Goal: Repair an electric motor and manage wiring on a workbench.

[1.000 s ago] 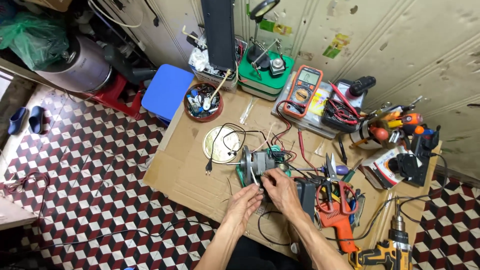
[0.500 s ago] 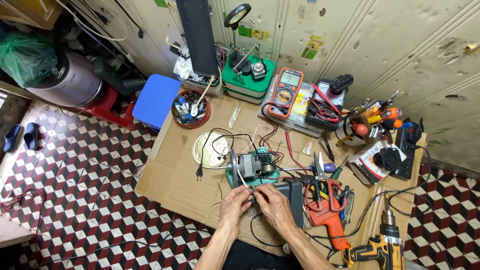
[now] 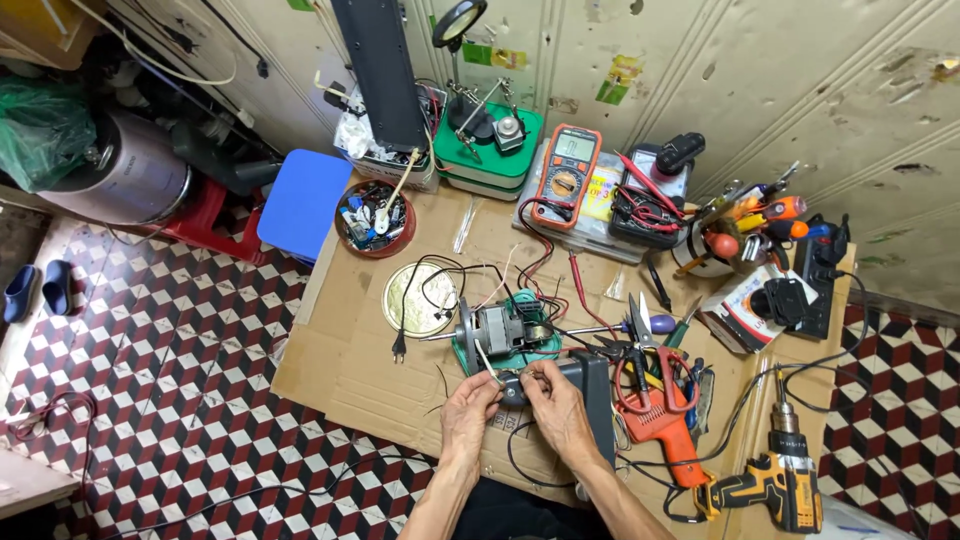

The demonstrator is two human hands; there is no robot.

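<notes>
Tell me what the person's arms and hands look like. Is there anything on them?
Both arms are bare to the frame's bottom edge, with no sleeves showing. The left hand and the right hand wear no gloves. No watch or ring is visible, though the hands are small here.

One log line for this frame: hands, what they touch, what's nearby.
left hand: pinching wire | right hand: on dark block | small motor just beyond hands | cardboard-covered table

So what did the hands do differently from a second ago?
Both hands came back from the small motor toward the person. The left hand and right hand now pinch thin wires beside the dark box. The motor, multimeter and drill stayed put.
</notes>
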